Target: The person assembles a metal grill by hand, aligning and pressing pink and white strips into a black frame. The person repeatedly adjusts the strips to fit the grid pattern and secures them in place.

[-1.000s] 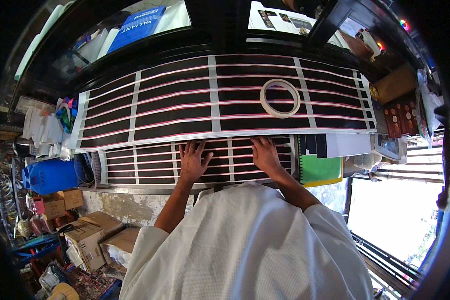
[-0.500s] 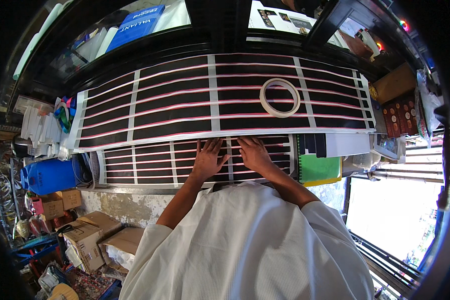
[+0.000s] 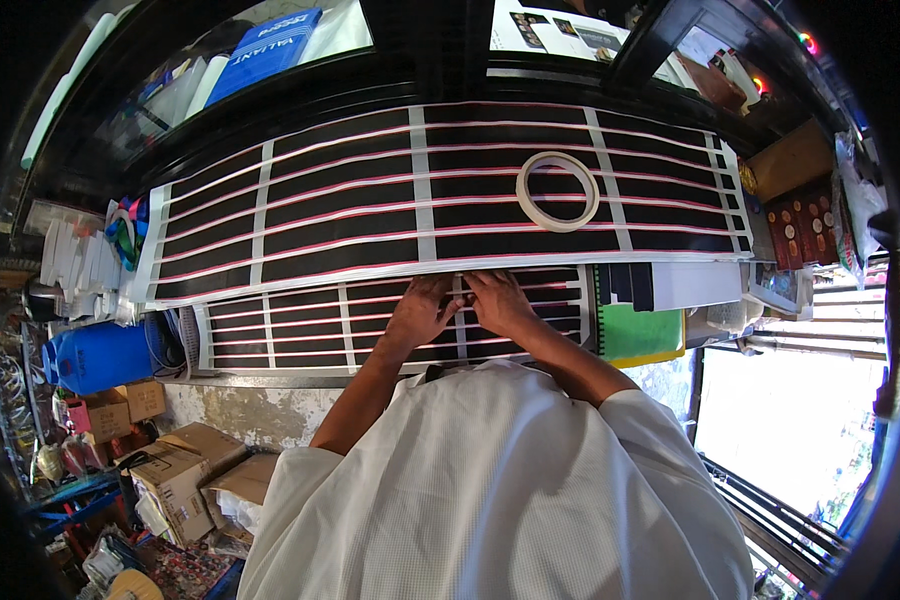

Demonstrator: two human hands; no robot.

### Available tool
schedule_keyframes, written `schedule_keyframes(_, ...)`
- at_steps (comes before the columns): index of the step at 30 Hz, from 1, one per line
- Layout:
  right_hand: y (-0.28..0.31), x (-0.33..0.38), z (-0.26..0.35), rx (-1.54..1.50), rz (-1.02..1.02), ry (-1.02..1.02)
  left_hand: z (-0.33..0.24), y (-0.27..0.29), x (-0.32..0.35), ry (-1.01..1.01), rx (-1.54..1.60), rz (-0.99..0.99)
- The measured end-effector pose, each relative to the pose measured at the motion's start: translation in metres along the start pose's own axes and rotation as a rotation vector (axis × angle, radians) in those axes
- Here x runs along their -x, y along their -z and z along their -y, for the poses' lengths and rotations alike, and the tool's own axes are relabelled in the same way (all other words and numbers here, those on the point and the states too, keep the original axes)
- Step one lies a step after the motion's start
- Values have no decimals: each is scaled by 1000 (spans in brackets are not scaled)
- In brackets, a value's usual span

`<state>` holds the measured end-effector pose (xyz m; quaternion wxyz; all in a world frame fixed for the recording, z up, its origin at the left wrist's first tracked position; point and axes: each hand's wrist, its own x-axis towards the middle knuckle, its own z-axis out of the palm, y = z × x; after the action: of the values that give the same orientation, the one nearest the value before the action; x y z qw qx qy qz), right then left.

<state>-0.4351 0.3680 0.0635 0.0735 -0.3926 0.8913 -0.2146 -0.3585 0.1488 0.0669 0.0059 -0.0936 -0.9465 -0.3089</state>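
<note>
Left hand (image 3: 422,313) and right hand (image 3: 500,305) rest loosely open, gripping nothing, on a striped black sheet (image 3: 367,326), its long axis running left to right.

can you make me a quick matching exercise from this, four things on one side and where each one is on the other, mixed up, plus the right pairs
Things
1. Cream ring
2. Left hand and right hand
3. Blue container
4. Green notebook

Places
A. To the left of the near striped sheet
B. Close together over the near striped sheet
C. To the right of the near striped sheet
D. Lying on the far striped sheet

Right pairs: 1-D, 2-B, 3-A, 4-C
</note>
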Motion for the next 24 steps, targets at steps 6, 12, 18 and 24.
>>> schedule_keyframes(6,0,-1,0,18,1,-3,3,-1,0,-5,-22,-157)
schedule_keyframes(12,0,0,4,86,-16,-10,6,-3,-9,-44,-19,-210)
schedule_keyframes(18,5,-1,5,92,117,-74,24,-18,-21,153,-101,-65)
schedule_keyframes(24,7,0,4,134,96,-69,31,-37,-30,68,-228,-338)
